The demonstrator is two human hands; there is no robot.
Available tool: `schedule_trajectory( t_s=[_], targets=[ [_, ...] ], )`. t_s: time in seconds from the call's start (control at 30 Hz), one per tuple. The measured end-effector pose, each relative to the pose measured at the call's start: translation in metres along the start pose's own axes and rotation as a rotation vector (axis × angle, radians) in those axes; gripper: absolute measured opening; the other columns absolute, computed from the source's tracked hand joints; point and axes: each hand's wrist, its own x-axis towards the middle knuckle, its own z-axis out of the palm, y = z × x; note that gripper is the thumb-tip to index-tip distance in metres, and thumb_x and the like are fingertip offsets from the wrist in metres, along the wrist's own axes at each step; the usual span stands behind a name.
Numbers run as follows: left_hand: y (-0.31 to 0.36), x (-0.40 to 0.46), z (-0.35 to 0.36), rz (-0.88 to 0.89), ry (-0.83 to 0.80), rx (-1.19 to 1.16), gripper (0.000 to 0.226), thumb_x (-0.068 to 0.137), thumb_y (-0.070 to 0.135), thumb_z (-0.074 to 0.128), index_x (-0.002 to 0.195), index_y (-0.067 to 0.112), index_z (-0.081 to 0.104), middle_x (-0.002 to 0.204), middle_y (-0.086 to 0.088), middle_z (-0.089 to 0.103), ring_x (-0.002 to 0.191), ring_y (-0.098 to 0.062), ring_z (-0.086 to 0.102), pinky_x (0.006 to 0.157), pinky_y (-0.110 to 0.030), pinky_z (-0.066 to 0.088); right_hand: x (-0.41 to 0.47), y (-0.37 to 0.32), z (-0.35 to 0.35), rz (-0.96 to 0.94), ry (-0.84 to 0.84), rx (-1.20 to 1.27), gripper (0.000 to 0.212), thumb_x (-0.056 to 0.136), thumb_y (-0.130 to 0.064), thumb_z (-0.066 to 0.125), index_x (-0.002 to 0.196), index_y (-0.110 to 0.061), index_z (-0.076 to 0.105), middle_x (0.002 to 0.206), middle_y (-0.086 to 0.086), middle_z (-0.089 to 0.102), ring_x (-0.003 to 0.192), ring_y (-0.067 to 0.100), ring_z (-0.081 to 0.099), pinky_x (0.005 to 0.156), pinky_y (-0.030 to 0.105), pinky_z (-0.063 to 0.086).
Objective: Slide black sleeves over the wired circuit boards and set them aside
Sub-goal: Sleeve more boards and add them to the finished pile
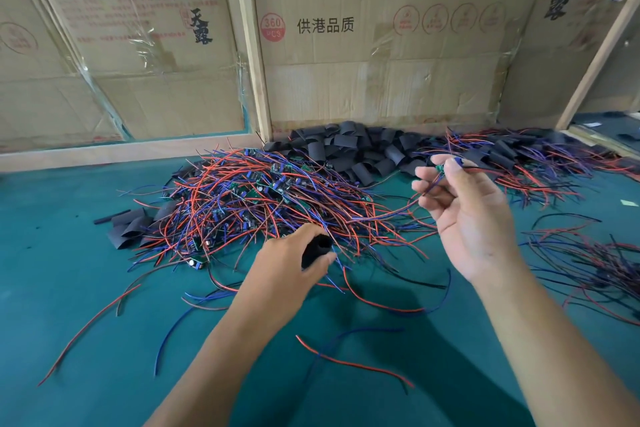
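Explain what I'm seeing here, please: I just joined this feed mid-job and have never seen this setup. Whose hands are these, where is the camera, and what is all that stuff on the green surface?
There is no machine: a person works bare-handed, and the single picture comes from a camera worn on their head, looking down. The left hand grips a black sleeve. The right hand, raised, pinches a small circuit board with wires trailing from it. On the green mat lies a big tangle of red and blue wired boards; behind it a heap of loose sleeves; to the right, wired boards that look already sleeved. Cardboard boxes stand at the back.
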Motion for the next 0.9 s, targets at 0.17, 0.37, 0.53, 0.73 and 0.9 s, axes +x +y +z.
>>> schedule_trajectory(
  t_s=[0.17, 0.37, 0.53, 0.73, 0.9],
  targets=[
    [0.000, 0.001, 0.002, -0.004, -0.035, -0.012, 0.016, 0.089, 0.030, 0.073, 0.101, 0.025, 0.063, 0.075, 0.015, 0.062, 0.072, 0.001, 0.054, 0.062, -0.010, 0.039, -0.004, -0.001, 0.004, 0.004, -0.035, -0.026, 0.021, 0.086, -0.029, 0.061, 0.099, -0.013, 0.064, 0.085, 0.006, 0.075, 0.070, 0.017, 0.070, 0.060, 0.021, 0.052],
    [0.002, -0.001, 0.005, 0.010, -0.055, -0.001, 0.024, 0.089, 0.027, 0.074, 0.109, 0.023, 0.062, 0.076, 0.020, 0.057, 0.064, 0.012, 0.051, 0.060, -0.006, 0.037, -0.009, -0.001, 0.008, -0.012, -0.126, -0.047, 0.016, 0.091, -0.026, 0.057, 0.098, -0.013, 0.063, 0.084, 0.007, 0.072, 0.069, 0.019, 0.067, 0.060, 0.022, 0.050],
    [-0.001, 0.000, 0.007, 0.008, -0.057, -0.009, 0.021, 0.088, 0.028, 0.074, 0.105, 0.027, 0.062, 0.077, 0.021, 0.060, 0.073, 0.005, 0.055, 0.063, -0.012, 0.039, -0.011, -0.002, 0.009, -0.031, -0.202, -0.060, 0.013, 0.095, -0.021, 0.054, 0.097, -0.015, 0.065, 0.084, 0.009, 0.071, 0.068, 0.020, 0.065, 0.060, 0.023, 0.048],
    [-0.005, 0.000, 0.008, -0.037, -0.078, -0.062, 0.020, 0.088, 0.034, 0.074, 0.105, 0.033, 0.064, 0.082, 0.013, 0.066, 0.076, -0.006, 0.057, 0.066, -0.015, 0.044, -0.014, -0.005, 0.010, -0.057, -0.297, -0.061, 0.015, 0.093, -0.017, 0.054, 0.100, -0.015, 0.067, 0.085, 0.011, 0.071, 0.070, 0.023, 0.064, 0.063, 0.026, 0.048],
    [-0.007, 0.000, 0.009, -0.047, -0.073, -0.071, 0.021, 0.089, 0.034, 0.073, 0.107, 0.034, 0.063, 0.081, 0.014, 0.065, 0.074, -0.005, 0.056, 0.061, -0.012, 0.042, -0.014, -0.004, 0.010, -0.025, -0.319, -0.041, 0.024, 0.086, -0.026, 0.061, 0.104, -0.011, 0.065, 0.084, 0.012, 0.071, 0.069, 0.021, 0.065, 0.062, 0.025, 0.050]
  ],
)
